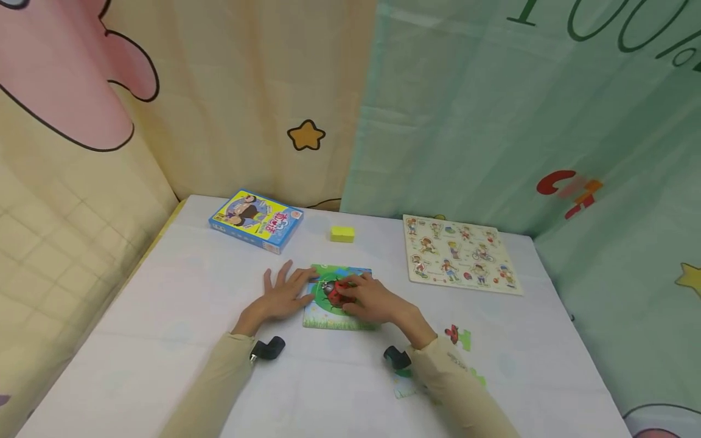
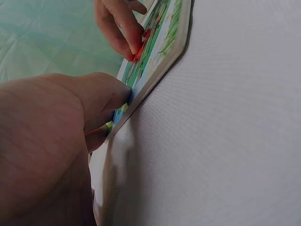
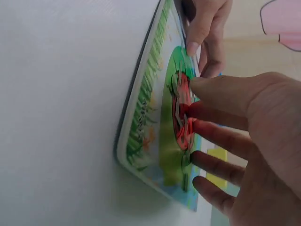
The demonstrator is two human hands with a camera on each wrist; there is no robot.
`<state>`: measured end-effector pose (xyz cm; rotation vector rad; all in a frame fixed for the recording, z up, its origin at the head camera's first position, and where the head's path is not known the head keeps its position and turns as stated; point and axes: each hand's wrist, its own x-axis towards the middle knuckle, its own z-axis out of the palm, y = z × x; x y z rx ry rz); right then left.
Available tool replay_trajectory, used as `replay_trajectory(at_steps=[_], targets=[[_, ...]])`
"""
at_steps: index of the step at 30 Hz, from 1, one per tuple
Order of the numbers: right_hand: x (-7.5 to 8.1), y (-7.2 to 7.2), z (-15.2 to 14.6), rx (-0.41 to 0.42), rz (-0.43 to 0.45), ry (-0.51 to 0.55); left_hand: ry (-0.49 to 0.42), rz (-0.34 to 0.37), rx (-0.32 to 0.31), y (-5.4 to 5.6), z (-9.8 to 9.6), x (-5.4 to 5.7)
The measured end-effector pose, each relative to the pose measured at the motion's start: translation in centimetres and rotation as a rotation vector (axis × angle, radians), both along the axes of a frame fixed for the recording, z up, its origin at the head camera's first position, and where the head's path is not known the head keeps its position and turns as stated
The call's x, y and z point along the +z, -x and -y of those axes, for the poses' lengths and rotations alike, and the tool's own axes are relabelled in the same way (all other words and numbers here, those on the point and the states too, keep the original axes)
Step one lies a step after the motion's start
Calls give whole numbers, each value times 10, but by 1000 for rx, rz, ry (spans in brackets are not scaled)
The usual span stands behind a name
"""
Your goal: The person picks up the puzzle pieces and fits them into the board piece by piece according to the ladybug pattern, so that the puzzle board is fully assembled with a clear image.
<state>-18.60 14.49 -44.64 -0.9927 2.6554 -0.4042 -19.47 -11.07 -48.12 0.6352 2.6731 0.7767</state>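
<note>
A square ladybug jigsaw board [image 1: 328, 322], with a green and blue picture and grass along its near edge, lies in front of me. My left hand [image 1: 285, 296] rests at its left side, fingers spread and the thumb touching the rim in the left wrist view. Over the ladybug, my right hand [image 1: 375, 299] pinches a red puzzle piece [image 3: 184, 101] between thumb and fingers, close against the board. Its ring and little fingers [image 3: 211, 192] reach over the picture. The fingers partly hide the red body in the head view.
Loose puzzle pieces [image 1: 464, 339] lie to the right, some partly under the right sleeve [image 1: 460, 383]. Behind the board are a blue and yellow box [image 1: 256, 219], a yellow block [image 1: 342, 234] and a cream picture board [image 1: 462, 254]. Curtains [image 1: 263, 91] border the white table [image 1: 164, 340].
</note>
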Motion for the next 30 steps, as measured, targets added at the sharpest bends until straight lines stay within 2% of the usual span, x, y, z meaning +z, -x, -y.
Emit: replay_trajectory(at_steps=[4,7,12,17,22,30], targets=[[-3,2,-5,10,22,115,-12,0,11,1,5,0],[-1,-2,-13,-18,23,154,-31,1,10,1,6,0],[5,-15,-33,-57,0,156,-43,1,9,1,5,0],[14,-34,-57,-85,-13,173,-38,2,14,1,4,-2],[20,-56,-89,-171,-24,198,-25,-14,13,1,2,-4],[7,-89,-149,-363,-63,153,-20,-9,8,-1,-1,-2]])
